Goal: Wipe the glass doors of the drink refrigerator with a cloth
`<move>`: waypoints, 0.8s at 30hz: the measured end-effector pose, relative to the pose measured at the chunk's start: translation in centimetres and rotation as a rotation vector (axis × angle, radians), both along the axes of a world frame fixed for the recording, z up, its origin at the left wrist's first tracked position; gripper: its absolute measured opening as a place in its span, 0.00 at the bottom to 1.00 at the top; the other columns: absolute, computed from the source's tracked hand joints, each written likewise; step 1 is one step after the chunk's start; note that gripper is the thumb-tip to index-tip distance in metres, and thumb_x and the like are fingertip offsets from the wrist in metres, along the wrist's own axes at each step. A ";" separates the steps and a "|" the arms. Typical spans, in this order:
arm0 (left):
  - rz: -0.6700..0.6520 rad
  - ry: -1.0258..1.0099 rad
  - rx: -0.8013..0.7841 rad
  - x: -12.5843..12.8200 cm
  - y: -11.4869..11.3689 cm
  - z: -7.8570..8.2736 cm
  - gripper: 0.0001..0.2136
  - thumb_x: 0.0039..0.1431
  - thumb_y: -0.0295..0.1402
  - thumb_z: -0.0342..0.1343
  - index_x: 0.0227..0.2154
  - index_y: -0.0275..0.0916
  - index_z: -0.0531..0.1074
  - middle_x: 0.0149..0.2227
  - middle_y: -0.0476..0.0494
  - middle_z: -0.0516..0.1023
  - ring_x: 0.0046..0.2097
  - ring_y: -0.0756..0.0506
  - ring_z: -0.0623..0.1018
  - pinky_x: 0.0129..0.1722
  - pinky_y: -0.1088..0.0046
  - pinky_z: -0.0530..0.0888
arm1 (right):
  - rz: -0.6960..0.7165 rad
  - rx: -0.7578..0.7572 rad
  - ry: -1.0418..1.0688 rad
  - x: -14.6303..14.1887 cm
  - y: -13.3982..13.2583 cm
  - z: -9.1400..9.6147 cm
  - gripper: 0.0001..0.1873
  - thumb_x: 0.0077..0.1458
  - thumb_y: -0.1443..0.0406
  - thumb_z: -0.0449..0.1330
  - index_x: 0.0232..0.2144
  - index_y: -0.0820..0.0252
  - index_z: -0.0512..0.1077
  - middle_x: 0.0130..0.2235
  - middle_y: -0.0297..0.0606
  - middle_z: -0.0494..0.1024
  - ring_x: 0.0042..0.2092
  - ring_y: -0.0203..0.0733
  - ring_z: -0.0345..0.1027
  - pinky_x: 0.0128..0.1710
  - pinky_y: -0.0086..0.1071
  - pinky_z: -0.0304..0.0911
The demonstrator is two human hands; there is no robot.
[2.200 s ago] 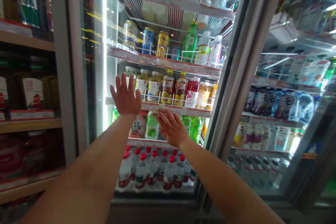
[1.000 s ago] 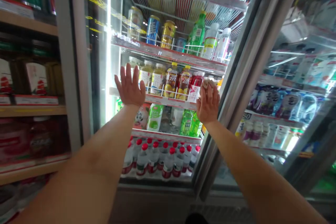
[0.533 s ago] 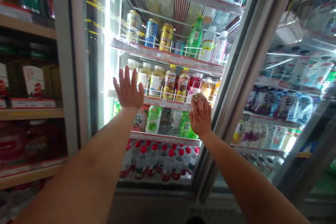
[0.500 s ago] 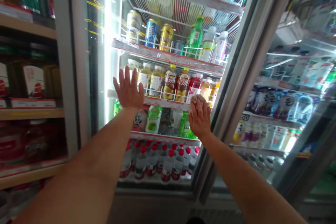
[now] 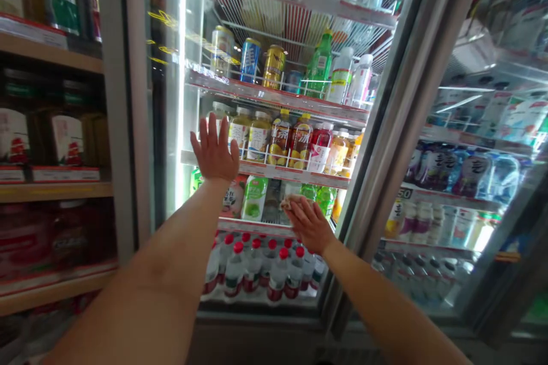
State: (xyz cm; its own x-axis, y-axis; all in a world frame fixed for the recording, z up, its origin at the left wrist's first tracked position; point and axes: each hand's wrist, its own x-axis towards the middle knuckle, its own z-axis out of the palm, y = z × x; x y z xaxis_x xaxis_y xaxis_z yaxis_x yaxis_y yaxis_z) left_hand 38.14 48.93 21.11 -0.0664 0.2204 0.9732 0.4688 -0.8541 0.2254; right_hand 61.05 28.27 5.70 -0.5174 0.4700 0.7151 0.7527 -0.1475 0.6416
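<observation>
Wooden shelves [image 5: 51, 63] at far left, stocked with packaged goods above red-edged price strips, beside the grey frame of a glass door [image 5: 126, 125] on a brightly lit drinks cooler. Farther right, past a slanted metal door frame, a second cooler door [image 5: 454, 177], its pane busy with reflections over rows of bottles. Behind the nearer pane, tiers of white wire racks with red-trimmed shelf edges: blue and gold cans [image 5: 257, 63] and a green soda bottle [image 5: 319, 65] on the upper tier, juice bottles [image 5: 299, 140] on the next, green tea bottles [image 5: 317, 199] below those, and red-capped water bottles [image 5: 257, 274] at the bottom. Both bare forearms reaching up from the lower edge of the view. Left hand [image 5: 214, 151] fully open, fingers spread and pointing up, palm toward the glass, level with the juice tier; actual contact with the pane impossible to confirm. Right hand [image 5: 308, 225] lower and tilted to the left, fingers lightly curved and closed over a crumpled pale wad [image 5: 291, 202], whether cloth or tissue impossible to tell. Wad pinched under the fingertips, up against the glass door, just below the shelf edge of the juice tier, in front of the green tea bottles, well below and to the right of the left hand.
</observation>
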 end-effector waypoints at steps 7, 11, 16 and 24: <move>-0.003 0.010 -0.010 -0.2 -0.3 0.1 0.30 0.69 0.42 0.42 0.71 0.39 0.54 0.74 0.39 0.47 0.75 0.37 0.43 0.73 0.48 0.35 | 0.057 -0.152 -0.206 1.0 -0.6 8.7 0.30 0.67 0.64 0.54 0.69 0.51 0.58 0.69 0.33 0.65 0.72 0.45 0.49 0.73 0.47 0.39; -0.030 -0.004 -0.035 -0.2 -0.4 0.1 0.30 0.68 0.42 0.44 0.71 0.39 0.55 0.74 0.41 0.47 0.75 0.38 0.43 0.73 0.50 0.34 | -0.056 0.037 0.044 0.7 0.5 17.3 0.32 0.70 0.61 0.49 0.73 0.49 0.48 0.72 0.36 0.57 0.75 0.50 0.39 0.73 0.53 0.34; -0.012 0.007 -0.041 -0.1 -0.6 0.1 0.30 0.69 0.41 0.42 0.71 0.39 0.54 0.75 0.42 0.46 0.75 0.39 0.42 0.73 0.50 0.34 | -0.083 0.144 0.231 -2.5 3.5 19.2 0.33 0.71 0.58 0.48 0.73 0.53 0.46 0.74 0.42 0.50 0.75 0.60 0.32 0.71 0.62 0.40; -0.015 0.007 -0.062 -0.2 -0.5 0.1 0.30 0.69 0.42 0.42 0.71 0.40 0.54 0.75 0.42 0.46 0.75 0.40 0.41 0.73 0.54 0.32 | -0.001 -0.144 0.131 -9.4 8.4 7.0 0.37 0.66 0.55 0.56 0.72 0.55 0.50 0.74 0.39 0.52 0.74 0.58 0.38 0.71 0.58 0.46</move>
State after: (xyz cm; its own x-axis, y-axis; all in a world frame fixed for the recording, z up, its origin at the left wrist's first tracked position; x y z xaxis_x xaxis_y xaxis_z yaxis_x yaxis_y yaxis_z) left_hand 37.94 48.40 21.20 -0.0555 0.2810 0.9581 0.4583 -0.8454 0.2745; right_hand 51.64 36.68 12.66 -0.4242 0.5727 0.7015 0.8309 -0.0619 0.5530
